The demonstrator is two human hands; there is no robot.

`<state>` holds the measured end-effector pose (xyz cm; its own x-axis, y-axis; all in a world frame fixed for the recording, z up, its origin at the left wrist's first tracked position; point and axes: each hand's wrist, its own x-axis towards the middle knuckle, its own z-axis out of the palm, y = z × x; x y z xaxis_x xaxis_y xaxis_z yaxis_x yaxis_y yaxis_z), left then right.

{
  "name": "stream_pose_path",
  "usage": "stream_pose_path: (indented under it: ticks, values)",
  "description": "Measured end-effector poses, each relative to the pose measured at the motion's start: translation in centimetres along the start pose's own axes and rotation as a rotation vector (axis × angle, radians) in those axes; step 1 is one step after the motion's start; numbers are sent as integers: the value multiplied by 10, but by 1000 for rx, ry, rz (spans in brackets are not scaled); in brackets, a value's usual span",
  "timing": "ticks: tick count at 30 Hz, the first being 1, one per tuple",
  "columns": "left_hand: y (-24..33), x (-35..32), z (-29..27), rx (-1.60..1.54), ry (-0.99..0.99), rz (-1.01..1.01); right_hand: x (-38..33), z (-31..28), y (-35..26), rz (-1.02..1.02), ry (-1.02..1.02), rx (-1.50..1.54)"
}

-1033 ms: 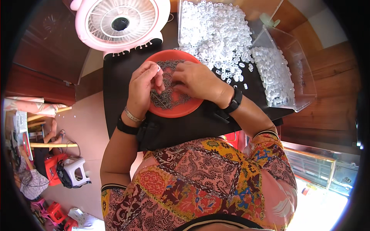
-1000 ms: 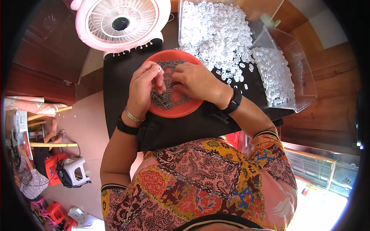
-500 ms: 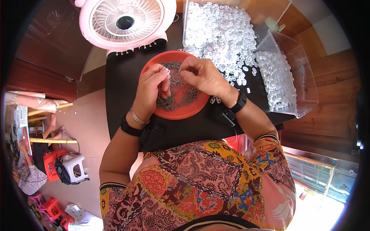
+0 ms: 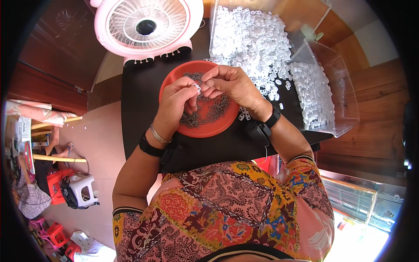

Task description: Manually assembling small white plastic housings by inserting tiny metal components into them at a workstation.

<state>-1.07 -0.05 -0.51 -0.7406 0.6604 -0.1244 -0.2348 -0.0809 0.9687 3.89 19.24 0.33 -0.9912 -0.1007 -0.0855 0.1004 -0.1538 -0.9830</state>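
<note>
Between the thumb and fingertips of my left hand [image 4: 176, 102] is a small white plastic piece [image 4: 197, 87] with holes in it. My right hand [image 4: 240, 89] is closed in a pinch right beside that piece; whatever its fingertips hold is too small to make out. Both hands are over a round orange-red basin [image 4: 198, 133]. Inside it lie many thin grey metal screws or pins [image 4: 210, 114], partly covered by my hands.
A heap of white two-holed pieces [image 4: 255, 41] spills from a clear box onto the black table [image 4: 142, 100]. At the right, another clear bin [image 4: 347, 105] contains more white pieces [image 4: 312, 96]. A pink fan [image 4: 146, 27] stands at the back left.
My right fingertips have closed in on the white piece, and the two hands are nearer each other. My left hand still pinches the piece, a little farther right in view.
</note>
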Motion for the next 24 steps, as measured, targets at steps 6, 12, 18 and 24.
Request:
stream_pose_path:
  ticks: [6, 12, 18, 24]
  values:
    - [-5, 0, 3, 105, -56, 87, 0, -2, -2, 82, 10, -60]
    - [-14, 3, 6, 251, -93, 331, 0, 4, 1, 24, 23, -92]
    - [-7, -3, 10, 539, -127, 415, -2, 13, 10, -149, -92, -154]
    - [-10, -2, 6, 233, -128, 164, -6, 14, 8, -258, -57, -409]
